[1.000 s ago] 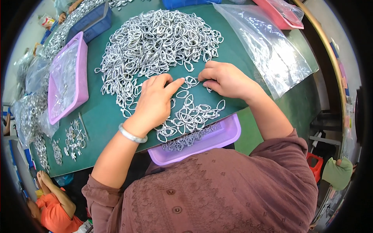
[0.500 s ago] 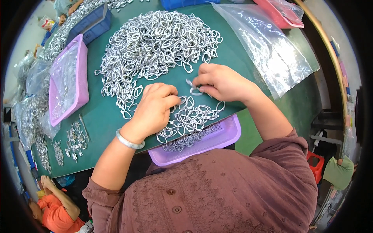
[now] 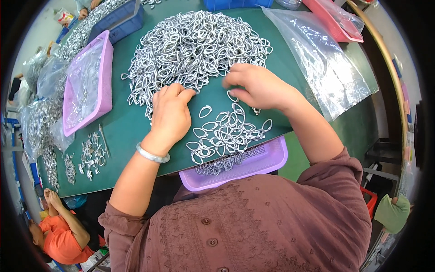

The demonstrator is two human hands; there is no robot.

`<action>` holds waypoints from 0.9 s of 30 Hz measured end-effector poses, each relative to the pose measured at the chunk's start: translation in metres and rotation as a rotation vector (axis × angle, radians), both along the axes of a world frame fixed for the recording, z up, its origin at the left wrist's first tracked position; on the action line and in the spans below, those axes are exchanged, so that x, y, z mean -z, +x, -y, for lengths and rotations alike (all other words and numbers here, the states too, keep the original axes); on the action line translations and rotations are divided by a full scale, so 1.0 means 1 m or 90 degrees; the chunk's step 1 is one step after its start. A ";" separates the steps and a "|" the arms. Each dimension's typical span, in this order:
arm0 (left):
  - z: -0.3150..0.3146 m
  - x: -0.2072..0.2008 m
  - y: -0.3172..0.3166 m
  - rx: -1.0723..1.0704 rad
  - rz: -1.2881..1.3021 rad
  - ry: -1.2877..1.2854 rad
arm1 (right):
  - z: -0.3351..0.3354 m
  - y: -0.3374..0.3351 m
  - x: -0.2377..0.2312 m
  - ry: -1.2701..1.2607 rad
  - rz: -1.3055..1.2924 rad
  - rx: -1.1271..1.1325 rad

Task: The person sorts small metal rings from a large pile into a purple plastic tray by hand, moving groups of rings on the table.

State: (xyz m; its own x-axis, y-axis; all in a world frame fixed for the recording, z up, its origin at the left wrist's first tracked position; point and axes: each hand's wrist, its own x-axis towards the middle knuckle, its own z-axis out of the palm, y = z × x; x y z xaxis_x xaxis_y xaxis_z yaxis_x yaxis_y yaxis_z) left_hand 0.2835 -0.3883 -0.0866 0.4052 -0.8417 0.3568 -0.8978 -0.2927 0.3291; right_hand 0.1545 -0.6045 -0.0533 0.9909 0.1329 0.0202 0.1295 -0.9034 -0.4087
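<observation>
Right grip sits between ring pile and bag.

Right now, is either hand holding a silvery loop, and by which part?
It cannot be told: the left hand is at the edge of the loop pile, the right hand beside one loop; neither shows a clear grip.

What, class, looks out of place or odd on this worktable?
One silver loop lies alone on the green tabletop, between the large heap and the smaller cluster. It looks stray because most nearby loops are massed together. No damage stands out.
</observation>
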 end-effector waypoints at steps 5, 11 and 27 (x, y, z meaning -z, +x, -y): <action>-0.004 -0.005 -0.006 0.076 -0.050 -0.002 | -0.020 0.023 0.009 -0.029 0.005 0.048; -0.006 -0.005 -0.004 0.077 -0.099 -0.026 | -0.018 0.018 0.012 -0.060 -0.010 -0.001; -0.009 0.001 0.000 0.077 -0.031 -0.022 | -0.018 0.019 0.016 0.022 0.016 0.057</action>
